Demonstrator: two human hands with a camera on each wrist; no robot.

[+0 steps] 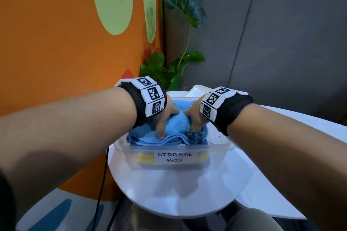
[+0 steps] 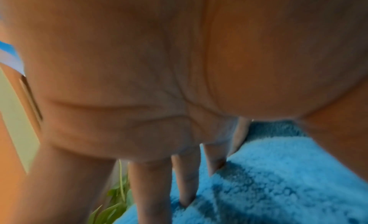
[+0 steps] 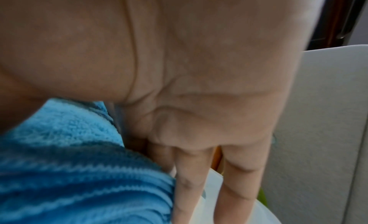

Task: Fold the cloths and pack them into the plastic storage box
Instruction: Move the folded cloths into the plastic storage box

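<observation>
A clear plastic storage box [image 1: 221,145] with a "STORAGE BOX" label stands on the white round table [image 1: 178,193]. A folded blue cloth [image 1: 176,124] lies on top inside it, and a yellow cloth [image 1: 145,157] shows through the front wall beneath. My left hand [image 1: 165,116] presses on the left part of the blue cloth [image 2: 278,180] with straight fingers [image 2: 187,180]. My right hand [image 1: 196,116] rests on its right part. The right hand's straight fingers [image 3: 191,188] run down beside the edge of the blue cloth [image 3: 69,164]. The fingertips are hidden.
A clear lid [image 1: 197,89] lies just behind the box. A green plant [image 1: 169,73] stands behind the table by the orange wall. A black cable [image 1: 102,184] hangs off the table's left side. Bare white tabletop lies in front of the box.
</observation>
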